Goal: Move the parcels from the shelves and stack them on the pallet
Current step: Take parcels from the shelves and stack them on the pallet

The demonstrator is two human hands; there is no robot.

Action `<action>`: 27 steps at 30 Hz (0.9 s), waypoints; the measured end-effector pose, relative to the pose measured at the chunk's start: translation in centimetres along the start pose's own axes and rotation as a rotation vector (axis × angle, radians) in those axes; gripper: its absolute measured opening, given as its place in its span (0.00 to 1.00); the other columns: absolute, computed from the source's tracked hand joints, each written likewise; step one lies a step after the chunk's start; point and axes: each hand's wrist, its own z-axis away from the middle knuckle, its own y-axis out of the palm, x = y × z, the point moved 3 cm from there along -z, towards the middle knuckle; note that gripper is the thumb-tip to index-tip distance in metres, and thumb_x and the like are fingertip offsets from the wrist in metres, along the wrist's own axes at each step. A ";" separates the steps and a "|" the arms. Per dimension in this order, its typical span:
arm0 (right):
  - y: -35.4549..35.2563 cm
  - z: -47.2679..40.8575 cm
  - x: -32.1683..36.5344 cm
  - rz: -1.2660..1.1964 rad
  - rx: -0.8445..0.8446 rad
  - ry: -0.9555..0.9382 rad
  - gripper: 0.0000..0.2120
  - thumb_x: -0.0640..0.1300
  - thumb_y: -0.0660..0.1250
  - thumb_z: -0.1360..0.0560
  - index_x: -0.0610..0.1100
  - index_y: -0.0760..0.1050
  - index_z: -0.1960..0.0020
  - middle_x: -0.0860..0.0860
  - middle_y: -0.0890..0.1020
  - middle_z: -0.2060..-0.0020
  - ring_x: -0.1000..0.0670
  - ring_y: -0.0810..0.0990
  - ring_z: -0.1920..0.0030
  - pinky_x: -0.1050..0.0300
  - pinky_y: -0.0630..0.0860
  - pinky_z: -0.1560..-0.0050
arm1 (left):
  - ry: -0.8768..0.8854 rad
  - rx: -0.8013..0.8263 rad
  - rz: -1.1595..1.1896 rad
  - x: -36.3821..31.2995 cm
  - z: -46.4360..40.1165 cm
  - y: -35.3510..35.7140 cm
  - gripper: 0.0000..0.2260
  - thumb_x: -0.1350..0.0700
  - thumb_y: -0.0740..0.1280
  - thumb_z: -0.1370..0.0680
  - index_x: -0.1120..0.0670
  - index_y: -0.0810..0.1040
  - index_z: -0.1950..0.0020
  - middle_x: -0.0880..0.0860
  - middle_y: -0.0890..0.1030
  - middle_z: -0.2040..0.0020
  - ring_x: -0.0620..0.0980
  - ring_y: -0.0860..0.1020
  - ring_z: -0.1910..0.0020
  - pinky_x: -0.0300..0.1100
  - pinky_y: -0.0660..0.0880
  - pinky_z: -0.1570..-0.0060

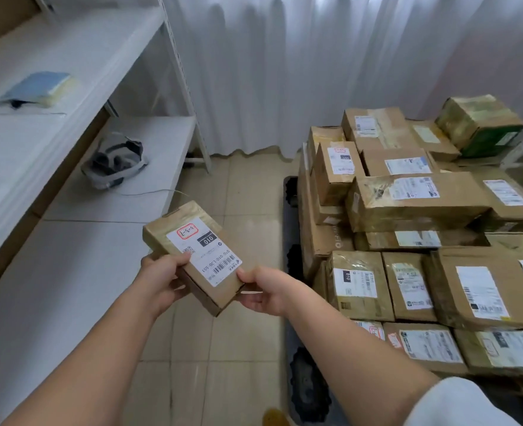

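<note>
Small flat parcel (196, 256) in the air, left of the pallet (294, 358), over the floor tiles; left hand (161, 279) and right hand (261, 292) both curled round its near corners, thumbs on the label. Pallet stack (414, 241) already holds many boxes, so mostly done by my read; shelves (78, 186) left of the pallet show only a blue packet (37, 87) and a grey headset (114, 161); this one not placed yet.

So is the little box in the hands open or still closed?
Closed. The small parcel has its flaps flat and its white label intact, gripped by the left hand and right hand.
</note>
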 end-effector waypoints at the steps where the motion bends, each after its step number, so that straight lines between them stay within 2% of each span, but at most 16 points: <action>1: 0.0 -0.3 1.0 -0.016 -0.021 -0.001 0.03 0.42 0.67 0.21 0.44 0.75 0.54 0.49 0.80 0.59 0.45 0.81 0.53 0.60 0.75 0.61 | -0.013 0.014 -0.008 -1.2 -0.7 0.3 0.18 0.62 0.68 0.22 0.57 0.71 0.32 0.58 0.83 0.49 0.57 0.82 0.56 0.51 0.79 0.60; 3: -0.4 -0.9 3.2 -0.064 -0.068 -0.014 0.02 0.40 0.66 0.21 0.43 0.75 0.53 0.47 0.80 0.53 0.45 0.81 0.52 0.60 0.75 0.62 | -0.025 0.049 -0.016 -3.5 -2.1 1.2 0.16 0.59 0.67 0.21 0.57 0.74 0.33 0.55 0.82 0.53 0.57 0.81 0.58 0.51 0.79 0.57; 5: -0.9 -1.5 5.3 -0.137 -0.114 -0.024 0.02 0.38 0.65 0.21 0.43 0.75 0.51 0.47 0.79 0.52 0.46 0.80 0.54 0.59 0.75 0.62 | -0.013 0.058 -0.029 -5.8 -3.7 2.5 0.16 0.58 0.67 0.20 0.59 0.74 0.33 0.55 0.80 0.57 0.56 0.79 0.60 0.50 0.78 0.58; 7: -1.3 -2.4 7.0 -0.186 -0.150 -0.022 0.03 0.37 0.65 0.22 0.42 0.76 0.49 0.47 0.79 0.52 0.47 0.79 0.55 0.58 0.75 0.63 | 0.002 0.059 -0.052 -7.9 -5.2 4.1 0.24 0.59 0.67 0.20 0.55 0.65 0.26 0.55 0.78 0.57 0.58 0.78 0.60 0.51 0.78 0.58; 9: -1.3 -3.3 8.8 -0.231 -0.185 -0.025 0.06 0.38 0.65 0.22 0.43 0.76 0.45 0.46 0.80 0.48 0.46 0.80 0.54 0.58 0.74 0.64 | 0.019 0.093 -0.072 -9.9 -6.7 5.8 0.32 0.59 0.67 0.20 0.45 0.54 0.23 0.56 0.78 0.55 0.59 0.78 0.60 0.53 0.77 0.55; 10: -1.4 -3.8 9.6 -0.258 -0.199 -0.031 0.08 0.38 0.66 0.22 0.43 0.76 0.44 0.47 0.80 0.47 0.46 0.80 0.54 0.57 0.75 0.63 | 0.028 0.124 -0.096 -10.9 -7.3 6.5 0.33 0.58 0.68 0.20 0.42 0.53 0.23 0.56 0.79 0.54 0.59 0.78 0.60 0.53 0.77 0.54; 14: -1.2 -5.3 13.3 -0.383 -0.244 -0.089 0.03 0.37 0.66 0.22 0.44 0.76 0.49 0.47 0.80 0.55 0.46 0.79 0.57 0.56 0.75 0.55 | 0.049 0.250 -0.223 -15.6 -10.6 8.8 0.31 0.56 0.68 0.20 0.39 0.56 0.23 0.57 0.79 0.54 0.60 0.79 0.58 0.58 0.76 0.42; 19: -0.2 -6.2 17.1 -0.496 -0.273 -0.147 0.03 0.37 0.67 0.22 0.44 0.75 0.52 0.46 0.80 0.55 0.47 0.80 0.54 0.53 0.77 0.45 | 0.032 0.291 -0.325 -20.4 -14.1 11.3 0.26 0.56 0.67 0.19 0.41 0.60 0.25 0.58 0.80 0.52 0.61 0.79 0.56 0.59 0.75 0.39; 21: -0.8 -6.2 18.5 -0.528 -0.286 -0.161 0.03 0.37 0.68 0.23 0.44 0.75 0.51 0.46 0.81 0.54 0.47 0.80 0.53 0.52 0.77 0.42 | 0.032 0.317 -0.353 -21.8 -15.2 13.3 0.27 0.55 0.67 0.20 0.42 0.61 0.25 0.58 0.80 0.51 0.62 0.80 0.55 0.59 0.75 0.40; 24: -2.8 -6.3 21.0 -0.534 -0.323 -0.179 0.03 0.40 0.68 0.22 0.45 0.75 0.50 0.47 0.83 0.56 0.47 0.82 0.56 0.53 0.76 0.38 | 0.043 0.382 -0.378 -23.2 -17.0 17.4 0.35 0.57 0.71 0.22 0.43 0.55 0.22 0.57 0.81 0.47 0.61 0.81 0.56 0.55 0.77 0.44; 25: -3.5 -6.4 22.0 -0.533 -0.333 -0.187 0.03 0.41 0.68 0.22 0.46 0.75 0.50 0.48 0.83 0.56 0.48 0.82 0.57 0.53 0.74 0.37 | 0.035 0.387 -0.384 -23.5 -17.8 18.8 0.35 0.58 0.72 0.23 0.46 0.56 0.23 0.56 0.80 0.44 0.60 0.82 0.55 0.53 0.78 0.47; 27: -5.0 -7.1 24.1 -0.552 -0.358 -0.203 0.03 0.40 0.68 0.22 0.47 0.75 0.50 0.49 0.83 0.57 0.48 0.82 0.58 0.53 0.73 0.34 | 0.013 0.400 -0.421 -23.9 -19.9 21.5 0.30 0.58 0.74 0.25 0.55 0.64 0.26 0.55 0.81 0.44 0.57 0.83 0.56 0.49 0.79 0.57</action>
